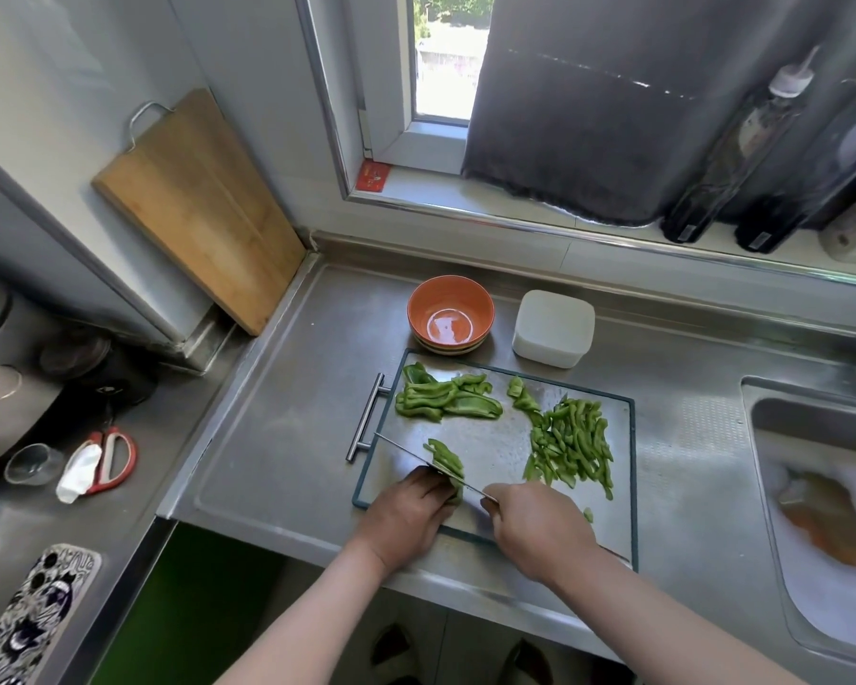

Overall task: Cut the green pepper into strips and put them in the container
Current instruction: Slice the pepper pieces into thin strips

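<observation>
knife (406,451) is laid across the pepper piece (445,457) at the near side of the steel cutting board (495,452). the right hand (534,524) has a closed grip on the handle, and the left hand (408,511) has its grip curled down on the near end of that piece. i'd keep those left fingertips tucked and let the knuckles guide the blade, backing off a bit per slice so the widths match the pile of strips (572,447) on the right. uncut pieces (441,400) wait at the far edge. the white container (553,326) sits on the worktop (292,388) just behind the board, beside an orange bowl (421,313). can't tell if it's lidded.
</observation>
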Demonstrator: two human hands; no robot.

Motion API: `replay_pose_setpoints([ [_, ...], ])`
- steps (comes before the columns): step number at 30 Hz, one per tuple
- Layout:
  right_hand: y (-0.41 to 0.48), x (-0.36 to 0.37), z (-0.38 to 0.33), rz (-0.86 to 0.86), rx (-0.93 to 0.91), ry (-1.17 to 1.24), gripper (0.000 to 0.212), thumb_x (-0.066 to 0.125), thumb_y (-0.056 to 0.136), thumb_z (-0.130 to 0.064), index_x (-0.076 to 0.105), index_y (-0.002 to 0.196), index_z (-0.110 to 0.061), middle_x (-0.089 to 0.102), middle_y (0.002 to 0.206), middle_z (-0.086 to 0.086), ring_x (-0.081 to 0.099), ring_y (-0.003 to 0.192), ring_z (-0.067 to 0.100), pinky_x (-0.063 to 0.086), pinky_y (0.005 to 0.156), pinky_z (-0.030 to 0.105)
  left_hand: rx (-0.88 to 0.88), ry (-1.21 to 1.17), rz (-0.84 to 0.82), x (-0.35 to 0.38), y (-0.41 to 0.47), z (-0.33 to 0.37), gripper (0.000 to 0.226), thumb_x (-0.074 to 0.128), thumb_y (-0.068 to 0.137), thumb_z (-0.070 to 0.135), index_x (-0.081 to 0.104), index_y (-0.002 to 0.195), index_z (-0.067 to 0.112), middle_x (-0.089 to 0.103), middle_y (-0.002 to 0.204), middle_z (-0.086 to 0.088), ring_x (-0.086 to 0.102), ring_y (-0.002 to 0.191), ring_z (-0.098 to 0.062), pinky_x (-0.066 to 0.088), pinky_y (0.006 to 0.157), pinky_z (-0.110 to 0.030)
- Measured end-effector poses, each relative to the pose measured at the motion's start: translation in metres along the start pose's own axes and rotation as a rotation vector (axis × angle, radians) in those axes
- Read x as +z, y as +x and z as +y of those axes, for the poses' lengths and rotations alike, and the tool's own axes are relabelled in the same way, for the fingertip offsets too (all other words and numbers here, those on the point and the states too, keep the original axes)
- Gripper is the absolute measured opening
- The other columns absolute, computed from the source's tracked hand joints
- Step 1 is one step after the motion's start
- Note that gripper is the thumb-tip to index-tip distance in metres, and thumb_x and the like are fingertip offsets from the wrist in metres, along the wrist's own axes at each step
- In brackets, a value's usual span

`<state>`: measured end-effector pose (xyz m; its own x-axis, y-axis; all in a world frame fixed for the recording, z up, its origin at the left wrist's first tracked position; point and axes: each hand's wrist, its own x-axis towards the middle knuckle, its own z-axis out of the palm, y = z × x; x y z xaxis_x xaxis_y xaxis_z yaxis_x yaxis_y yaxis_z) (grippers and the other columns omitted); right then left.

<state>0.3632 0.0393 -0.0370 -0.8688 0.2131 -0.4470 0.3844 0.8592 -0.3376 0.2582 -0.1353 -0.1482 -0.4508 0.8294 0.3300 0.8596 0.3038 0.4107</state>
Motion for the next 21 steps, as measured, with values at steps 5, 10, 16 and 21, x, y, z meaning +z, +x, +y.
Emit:
replay_pose_setpoints([
  [5,-0.008,0.001,0.006,0.022,0.016,-0.061,0.021,0.038,0.096,-0.021,0.049,0.077,-0.019,0.046,0.067,0.001,0.047,0.063,0.028,0.028,0.05,0.034,-0.023,-0.02,-0.011,0.001,-0.001,0.0,0.023,0.059,0.094,0.026,0.07,0.11,0.012,0.068,0.107,-0.005,0.061,0.103,-0.022,0.055,0.083,-0.035],
  [10,-0.005,0.007,0.009,-0.002,0.075,-0.012,0.021,0.038,0.095,-0.021,0.048,0.076,-0.019,0.054,0.074,0.003,0.051,0.068,0.029,0.031,0.052,0.033,-0.031,-0.057,-0.004,0.003,-0.003,-0.002,0.021,0.062,0.094,0.022,0.07,0.11,0.011,0.068,0.108,-0.006,0.062,0.104,-0.023,0.056,0.081,-0.037],
  [16,0.018,0.018,-0.001,-0.047,0.124,0.098,0.024,0.041,0.096,-0.022,0.061,0.084,-0.018,0.063,0.083,0.006,0.06,0.077,0.029,0.045,0.062,0.035,-0.013,-0.075,0.023,0.002,-0.002,0.002,0.015,0.064,0.092,0.016,0.07,0.104,0.008,0.067,0.107,-0.007,0.061,0.105,-0.023,0.054,0.086,-0.033],
  [21,0.035,0.018,-0.014,-0.025,0.101,0.059,0.023,0.043,0.099,-0.026,0.062,0.087,-0.018,0.065,0.089,0.007,0.061,0.08,0.031,0.043,0.063,0.034,-0.021,-0.074,0.01,0.0,0.0,0.006,0.011,0.064,0.09,0.012,0.069,0.098,0.007,0.062,0.105,-0.006,0.058,0.099,-0.024,0.052,0.081,-0.034],
])
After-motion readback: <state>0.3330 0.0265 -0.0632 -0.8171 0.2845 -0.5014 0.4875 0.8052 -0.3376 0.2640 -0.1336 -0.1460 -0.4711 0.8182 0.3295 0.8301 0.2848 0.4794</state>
